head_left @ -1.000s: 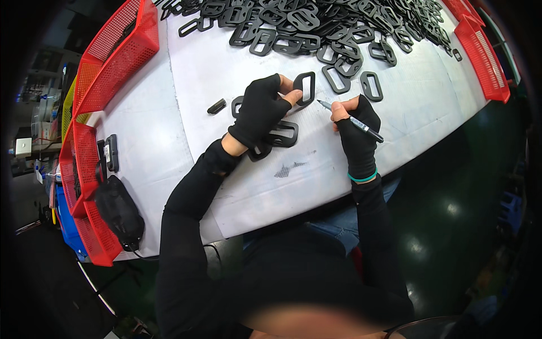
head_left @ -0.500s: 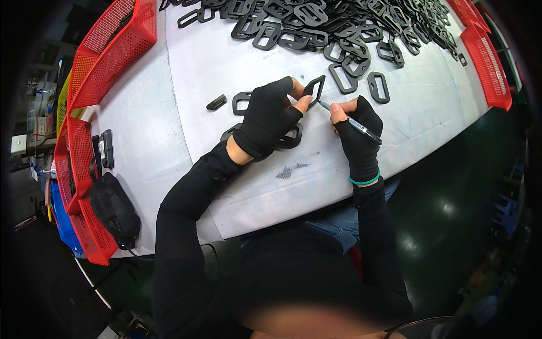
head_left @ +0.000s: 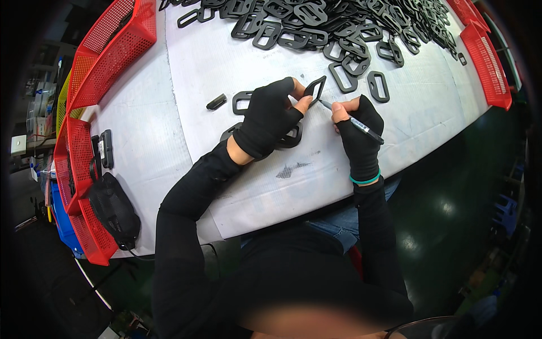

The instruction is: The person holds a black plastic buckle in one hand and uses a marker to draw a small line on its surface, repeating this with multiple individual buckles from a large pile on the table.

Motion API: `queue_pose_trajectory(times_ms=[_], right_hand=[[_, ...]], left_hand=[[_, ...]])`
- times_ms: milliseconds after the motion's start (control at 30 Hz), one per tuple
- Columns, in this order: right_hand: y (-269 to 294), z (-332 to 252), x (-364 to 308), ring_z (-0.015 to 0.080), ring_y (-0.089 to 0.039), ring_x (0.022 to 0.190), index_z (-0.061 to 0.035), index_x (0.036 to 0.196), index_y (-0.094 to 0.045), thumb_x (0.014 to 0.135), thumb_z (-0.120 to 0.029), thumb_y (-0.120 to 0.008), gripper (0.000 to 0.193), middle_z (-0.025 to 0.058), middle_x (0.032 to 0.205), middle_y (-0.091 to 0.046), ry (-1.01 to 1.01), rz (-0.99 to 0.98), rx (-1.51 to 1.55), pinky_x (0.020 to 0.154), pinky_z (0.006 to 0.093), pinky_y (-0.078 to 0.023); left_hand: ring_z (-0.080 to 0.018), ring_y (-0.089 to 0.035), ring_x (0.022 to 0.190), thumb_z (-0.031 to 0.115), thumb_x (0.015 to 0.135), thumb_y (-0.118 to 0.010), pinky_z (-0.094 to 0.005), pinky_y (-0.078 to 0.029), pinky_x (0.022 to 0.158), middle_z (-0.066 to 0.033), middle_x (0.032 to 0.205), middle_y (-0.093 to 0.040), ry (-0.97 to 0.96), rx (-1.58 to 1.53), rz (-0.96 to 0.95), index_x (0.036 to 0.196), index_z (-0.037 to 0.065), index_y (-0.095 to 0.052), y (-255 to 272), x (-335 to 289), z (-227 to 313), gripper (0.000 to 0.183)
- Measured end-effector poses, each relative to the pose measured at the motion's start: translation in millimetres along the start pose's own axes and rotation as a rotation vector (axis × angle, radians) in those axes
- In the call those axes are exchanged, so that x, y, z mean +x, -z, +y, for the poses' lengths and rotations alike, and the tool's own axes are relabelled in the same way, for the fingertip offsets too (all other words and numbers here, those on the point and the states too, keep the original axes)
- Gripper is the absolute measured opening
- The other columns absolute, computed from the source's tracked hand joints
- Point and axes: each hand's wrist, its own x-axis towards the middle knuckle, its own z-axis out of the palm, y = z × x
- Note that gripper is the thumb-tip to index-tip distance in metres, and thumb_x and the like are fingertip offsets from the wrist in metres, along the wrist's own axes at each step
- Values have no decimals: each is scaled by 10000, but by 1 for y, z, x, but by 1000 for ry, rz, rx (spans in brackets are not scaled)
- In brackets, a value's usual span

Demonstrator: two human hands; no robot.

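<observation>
My left hand [head_left: 272,116], in a black fingerless glove, pinches a black rectangular frame piece [head_left: 314,90] with an open middle, holding it tilted up off the table. Closed around a marker pen [head_left: 366,130] is my right hand [head_left: 359,125], gloved the same way. The pen's tip meets or nearly meets the lower right edge of the frame piece. Below and beside my left wrist lie a few more frame pieces [head_left: 291,137], partly hidden by the hand. A black pen cap [head_left: 216,101] rests to the left of them.
A large heap of black frame pieces [head_left: 339,28] covers the far side of the white table [head_left: 237,195]. Red perforated baskets [head_left: 113,51] line the left edge, and another red basket [head_left: 486,68] stands far right. A black pouch [head_left: 114,209] lies at the left.
The pen has shifted very slightly to the right with my right hand. My left hand keeps its hold on the frame piece, almost unmoved.
</observation>
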Motion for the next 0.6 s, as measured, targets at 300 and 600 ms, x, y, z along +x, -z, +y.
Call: queue_pose_trajectory(times_ms=[300, 600], right_hand=[[1, -6, -2, 72, -542, 542, -5, 744, -564, 795, -120, -678, 169, 34, 598, -583, 107, -1, -127, 511, 221, -427], [-3, -10, -4, 67, -546, 524, -17, 747, -567, 791, -94, -668, 134, 35, 587, -584, 152, -10, -171, 488, 215, -418]], left_hand=[[-249, -624, 638, 84, 781, -632, -307, -476, 552, -99, 734, -617, -224, 147, 52, 841, 60, -627, -8, -11, -1, 65], [-233, -612, 619, 71, 753, -650, -299, -478, 542, -68, 759, -615, -326, 345, -15, 898, 93, -626, -9, -18, -7, 149]])
